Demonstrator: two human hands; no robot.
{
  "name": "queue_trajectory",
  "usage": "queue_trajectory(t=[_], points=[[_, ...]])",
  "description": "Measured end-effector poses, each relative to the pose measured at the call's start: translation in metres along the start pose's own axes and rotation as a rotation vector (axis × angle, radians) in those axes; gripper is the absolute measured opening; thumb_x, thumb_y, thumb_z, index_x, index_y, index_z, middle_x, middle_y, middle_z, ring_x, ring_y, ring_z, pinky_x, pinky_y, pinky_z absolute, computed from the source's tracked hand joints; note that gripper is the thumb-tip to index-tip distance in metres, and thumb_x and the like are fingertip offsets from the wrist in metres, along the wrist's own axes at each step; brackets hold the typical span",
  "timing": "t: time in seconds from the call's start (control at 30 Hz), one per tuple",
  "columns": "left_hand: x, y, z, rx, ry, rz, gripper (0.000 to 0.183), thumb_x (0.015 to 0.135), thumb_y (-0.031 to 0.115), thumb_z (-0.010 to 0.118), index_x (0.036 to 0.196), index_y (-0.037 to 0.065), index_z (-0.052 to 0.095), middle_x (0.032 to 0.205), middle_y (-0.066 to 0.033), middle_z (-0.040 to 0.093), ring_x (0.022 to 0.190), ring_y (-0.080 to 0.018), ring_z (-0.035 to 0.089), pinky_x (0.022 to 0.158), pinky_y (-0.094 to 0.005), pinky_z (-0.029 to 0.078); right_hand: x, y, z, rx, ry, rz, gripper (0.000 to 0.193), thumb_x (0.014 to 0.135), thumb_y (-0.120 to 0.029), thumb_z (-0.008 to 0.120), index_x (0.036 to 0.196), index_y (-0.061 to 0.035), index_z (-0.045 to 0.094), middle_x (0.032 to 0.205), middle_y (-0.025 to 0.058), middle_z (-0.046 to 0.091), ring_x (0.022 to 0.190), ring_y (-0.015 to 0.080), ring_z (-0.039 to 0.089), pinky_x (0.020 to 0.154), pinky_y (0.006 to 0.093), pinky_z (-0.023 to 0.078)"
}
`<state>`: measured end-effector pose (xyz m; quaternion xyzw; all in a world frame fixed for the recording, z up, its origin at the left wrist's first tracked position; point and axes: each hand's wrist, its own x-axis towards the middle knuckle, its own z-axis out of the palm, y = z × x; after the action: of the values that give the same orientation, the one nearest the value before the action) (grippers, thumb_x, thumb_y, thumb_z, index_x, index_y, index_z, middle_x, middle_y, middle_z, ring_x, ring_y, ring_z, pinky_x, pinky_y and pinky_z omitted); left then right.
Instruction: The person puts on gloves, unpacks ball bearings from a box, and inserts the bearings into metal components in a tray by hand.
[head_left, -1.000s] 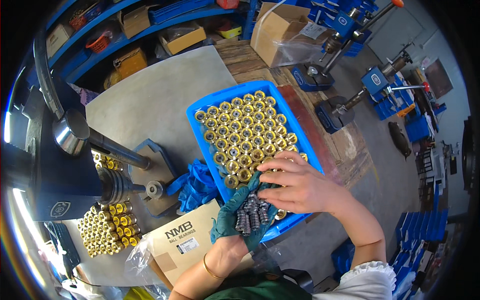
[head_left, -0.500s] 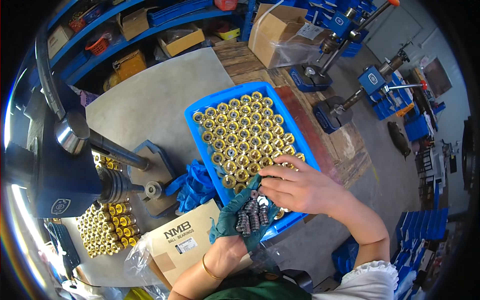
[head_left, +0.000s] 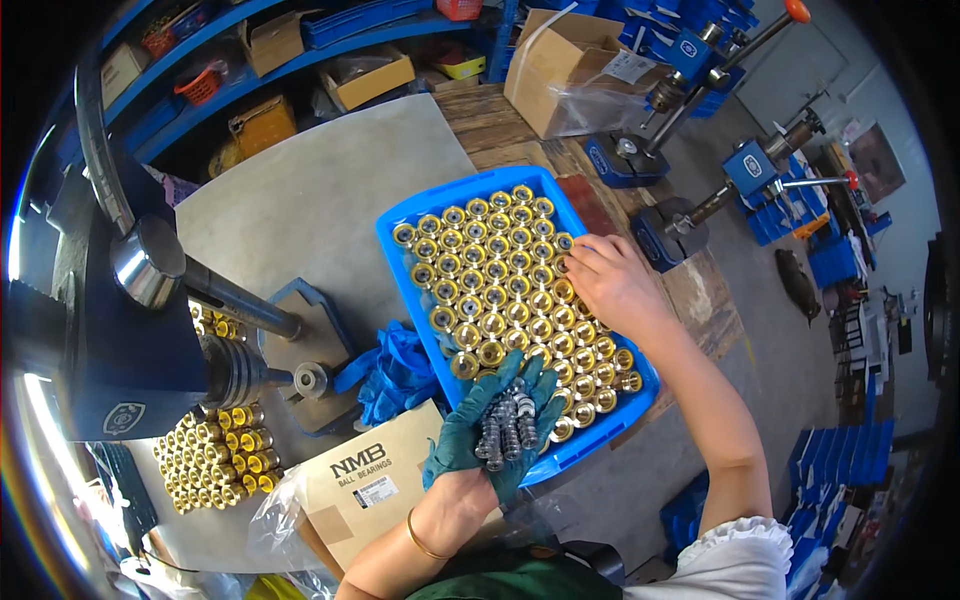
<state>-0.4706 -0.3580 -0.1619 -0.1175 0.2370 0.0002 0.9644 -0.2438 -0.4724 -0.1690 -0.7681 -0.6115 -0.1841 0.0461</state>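
Note:
My left hand (head_left: 457, 437), in a green glove, is cupped palm up over the near end of a blue plastic tray (head_left: 592, 450). In its palm lie several small steel ball bearings (head_left: 508, 425), partly stacked in short columns. Rows of gold-coloured round metal housings (head_left: 495, 297) fill the tray. Those toward the far left have dark-centred bearings inside, while the nearer right ones look hollow. My bare right hand (head_left: 622, 287) is at the tray's right side, fingertips pinched together at a housing in an upper row. Whatever sits between those fingertips is hidden.
A blue lever press (head_left: 130, 330) stands close on the left, with more gold housings (head_left: 215, 455) below it. Crumpled blue gloves (head_left: 395, 372) and a cardboard box (head_left: 365, 475) lie beside the tray. Two more presses (head_left: 625, 160) and an open carton (head_left: 560, 75) stand beyond.
My right hand has moved from above the left palm up and right to the tray's right edge. My left hand still holds the bearings. The view has shifted slightly.

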Motion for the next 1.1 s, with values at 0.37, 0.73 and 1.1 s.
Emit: queue_trajectory(t=[0.37, 0.73, 1.1], points=[[-0.009, 0.004, -0.017, 0.063, -0.074, -0.031, 0.026, 0.093, 0.018, 0.049, 0.114, 0.007, 0.058, 0.113, -0.0092, 0.062, 0.104, -0.0226, 0.06, 0.099, -0.0431, 0.046, 0.009, -0.08, -0.064, 0.618, -0.067, -0.16, 0.02, 0.076, -0.016, 0.072, 0.092, -0.006, 0.069, 0.097, 0.0061, 0.064, 0.109, 0.0232, 0.055, 0.092, 0.0414, 0.039], [-0.021, 0.016, -0.018, 0.173, 0.042, -0.024, 0.034, 0.094, 0.021, 0.044, 0.123, 0.004, 0.052, 0.121, -0.0144, 0.058, 0.113, -0.0286, 0.055, 0.102, -0.0483, 0.041, 0.022, -0.08, -0.064, 0.689, -0.227, -0.297, 0.024, 0.079, -0.012, 0.067, 0.102, -0.0089, 0.067, 0.105, 0.0049, 0.061, 0.111, 0.0229, 0.053, 0.087, 0.0383, 0.042], [-0.025, 0.025, -0.015, 0.028, 0.065, 0.084, 0.036, 0.095, 0.016, 0.045, 0.128, 0.0, 0.048, 0.133, -0.0158, 0.048, 0.124, -0.0289, 0.046, 0.106, -0.0425, 0.037, 0.034, -0.062, 0.003, 0.549, -0.017, -0.044, 0.017, 0.074, -0.014, 0.072, 0.087, -0.0049, 0.064, 0.095, 0.0075, 0.063, 0.103, 0.0248, 0.057, 0.085, 0.0395, 0.045]])
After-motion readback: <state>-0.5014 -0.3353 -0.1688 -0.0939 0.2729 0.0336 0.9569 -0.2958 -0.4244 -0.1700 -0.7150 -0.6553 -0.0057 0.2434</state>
